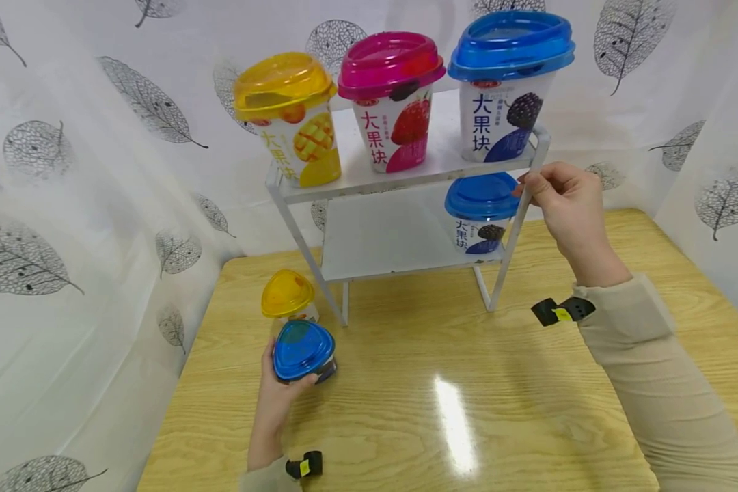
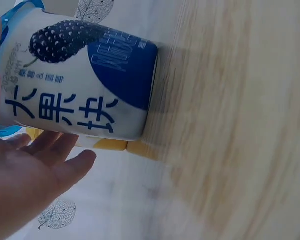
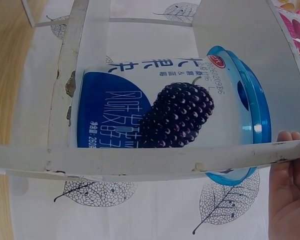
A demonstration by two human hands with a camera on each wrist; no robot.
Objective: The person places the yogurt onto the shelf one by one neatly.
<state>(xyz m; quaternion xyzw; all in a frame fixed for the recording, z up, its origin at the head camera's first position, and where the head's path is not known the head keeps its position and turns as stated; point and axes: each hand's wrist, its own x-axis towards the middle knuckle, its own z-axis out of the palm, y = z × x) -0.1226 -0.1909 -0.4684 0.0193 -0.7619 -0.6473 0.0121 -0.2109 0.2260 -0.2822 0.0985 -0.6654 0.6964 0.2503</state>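
Observation:
In the head view my left hand (image 1: pixel 278 400) grips a blue-lidded yogurt cup (image 1: pixel 303 348), fingers along its left side and thumb at its front. The left wrist view shows the blackberry picture on this cup (image 2: pixel 75 75) and its base right at the tabletop. Just behind it stands a yellow-lidded yogurt cup (image 1: pixel 287 294). My right hand (image 1: pixel 568 208) pinches the front right post of a white two-tier shelf rack (image 1: pixel 393 236) near its top corner. Close by that hand, another blue-lidded yogurt cup (image 3: pixel 175 110) stands on the lower tier, partly hidden by the post.
Along the upper tier stand a yellow-lidded cup (image 1: pixel 301 126), a pink-lidded cup (image 1: pixel 396 109) and a large-looking blue-lidded cup (image 1: pixel 507 89). The rack's legs rest on a wooden table (image 1: pixel 393 396). A leaf-patterned white sheet (image 1: pixel 111 178) hangs behind and beside the table.

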